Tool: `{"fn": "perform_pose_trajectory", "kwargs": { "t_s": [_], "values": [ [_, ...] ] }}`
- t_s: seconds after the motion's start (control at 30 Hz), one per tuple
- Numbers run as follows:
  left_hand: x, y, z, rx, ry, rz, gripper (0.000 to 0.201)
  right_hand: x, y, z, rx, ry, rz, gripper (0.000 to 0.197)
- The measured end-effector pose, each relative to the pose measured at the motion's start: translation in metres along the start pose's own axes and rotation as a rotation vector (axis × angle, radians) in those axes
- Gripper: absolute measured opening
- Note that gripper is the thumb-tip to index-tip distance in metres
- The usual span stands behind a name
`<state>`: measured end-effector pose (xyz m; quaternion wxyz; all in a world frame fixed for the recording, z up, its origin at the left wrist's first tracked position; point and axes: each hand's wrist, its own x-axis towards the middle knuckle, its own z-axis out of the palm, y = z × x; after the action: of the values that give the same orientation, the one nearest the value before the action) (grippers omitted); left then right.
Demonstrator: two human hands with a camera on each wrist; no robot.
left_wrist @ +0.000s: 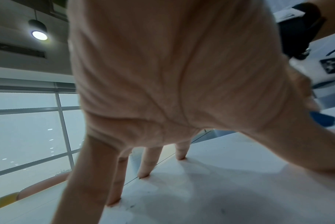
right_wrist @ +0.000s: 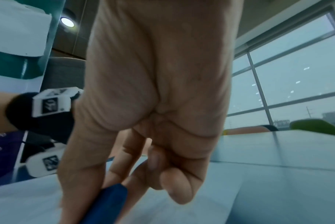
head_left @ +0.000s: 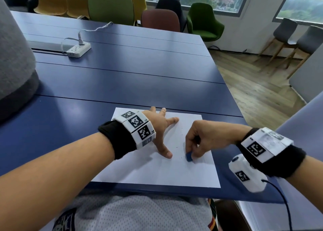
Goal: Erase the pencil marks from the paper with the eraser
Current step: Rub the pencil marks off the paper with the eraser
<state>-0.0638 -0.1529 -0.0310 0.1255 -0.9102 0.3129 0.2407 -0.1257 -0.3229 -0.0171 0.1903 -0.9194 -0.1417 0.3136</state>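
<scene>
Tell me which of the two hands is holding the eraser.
The right hand: it pinches the blue eraser against the paper. The left hand only presses spread fingers flat on the sheet.

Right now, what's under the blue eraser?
The white paper lies under the blue eraser, pinched by the right hand. Any pencil marks beneath it are covered.

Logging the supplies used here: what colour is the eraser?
Blue. The eraser, pinched in the right hand, shows best in the head view.
</scene>
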Motion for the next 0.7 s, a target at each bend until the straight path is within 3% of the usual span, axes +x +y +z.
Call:
{"fn": "perform_pose_trajectory", "kwargs": {
  "t_s": [0.23,0.3,0.43,0.5,0.6,0.63,0.7],
  "values": [
    [0.002,-0.001,0.002,0.019,0.006,0.002,0.129,0.039,0.021,-0.03,-0.037,0.376,0.027,0.008],
    [0.003,-0.001,0.002,0.018,0.009,0.003,0.129,0.038,0.021,-0.03,-0.015,0.364,0.024,0.009],
    [0.002,0.0,0.0,0.009,0.001,0.001,0.129,0.029,0.015,-0.029,0.007,0.077,0.017,0.01],
    [0.002,-0.001,0.001,0.006,0.005,0.003,0.129,0.035,0.018,-0.033,0.017,0.143,0.015,0.01],
    [0.002,-0.001,0.004,0.011,0.027,0.007,0.128,0.045,0.024,-0.035,0.07,0.363,0.015,0.008],
    [0.003,-0.001,0.004,0.015,0.03,0.008,0.128,0.045,0.025,-0.033,0.092,0.366,0.012,0.008],
    [0.003,-0.001,0.003,0.017,0.024,0.008,0.128,0.04,0.023,-0.03,0.108,0.23,-0.009,0.009]
  ]
}}
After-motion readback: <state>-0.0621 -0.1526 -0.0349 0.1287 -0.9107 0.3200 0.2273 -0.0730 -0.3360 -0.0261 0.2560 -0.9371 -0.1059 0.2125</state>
